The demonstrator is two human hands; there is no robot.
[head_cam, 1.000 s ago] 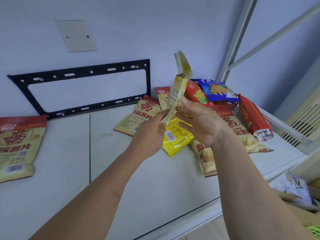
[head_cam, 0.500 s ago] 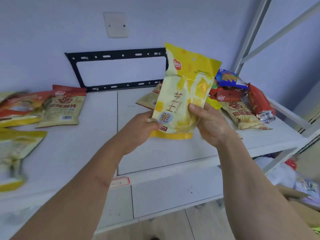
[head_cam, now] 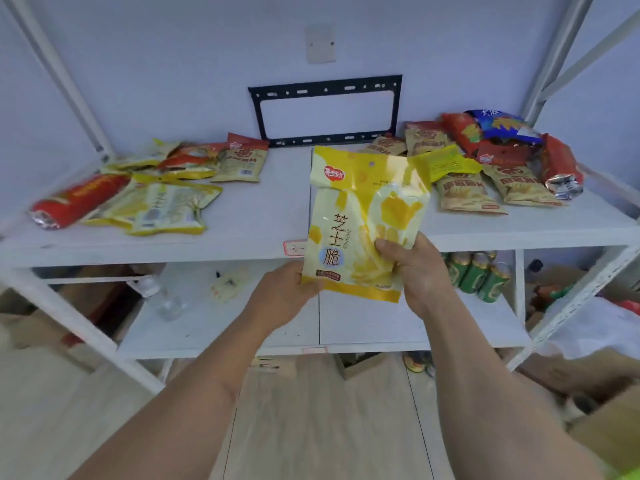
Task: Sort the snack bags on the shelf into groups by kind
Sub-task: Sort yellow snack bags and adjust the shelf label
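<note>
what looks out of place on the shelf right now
On the right, the unsorted pile mixes kinds: a blue bag and a yellow bag lie askew among red and beige bags. On the left, a red bag lies beside the yellow bags. Nothing looks spilled or torn.

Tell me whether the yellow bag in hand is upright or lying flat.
Upright: the yellow cheese-crisp bag is held off the shelf, red logo on top, left hand and right hand gripping its bottom edge.
</note>
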